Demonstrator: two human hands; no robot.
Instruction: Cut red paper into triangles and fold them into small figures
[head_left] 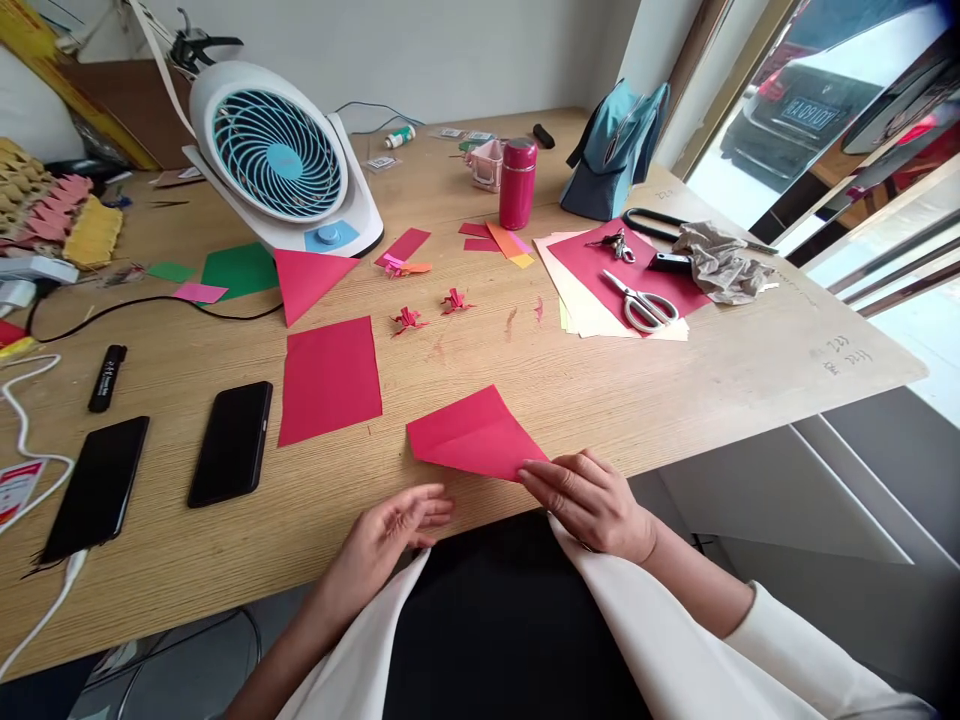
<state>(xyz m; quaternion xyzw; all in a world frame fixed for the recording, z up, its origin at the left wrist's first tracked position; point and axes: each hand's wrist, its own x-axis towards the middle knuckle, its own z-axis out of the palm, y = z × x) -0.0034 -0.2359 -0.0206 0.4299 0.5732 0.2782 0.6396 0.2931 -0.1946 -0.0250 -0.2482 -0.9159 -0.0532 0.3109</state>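
Note:
A sheet of red paper (472, 432) with a crease across it lies near the front edge of the table. My right hand (592, 500) pinches its right corner between thumb and fingers. Just below the paper's left side, my left hand (397, 525) is apart from it, fingers stretched out and holding nothing. To the left lies a flat red sheet (331, 382), and behind that a red triangular piece (311, 282). Two small folded red paper shapes (409, 319) rest beyond the creased sheet.
A fan (285, 160) stands at the back left. Two black phones (230, 443) lie on the left. Scissors (641, 304) rest on stacked paper (574, 260) at the right, near crumpled paper (724, 262). A pink bottle (517, 185) and blue bag (611, 150) stand behind.

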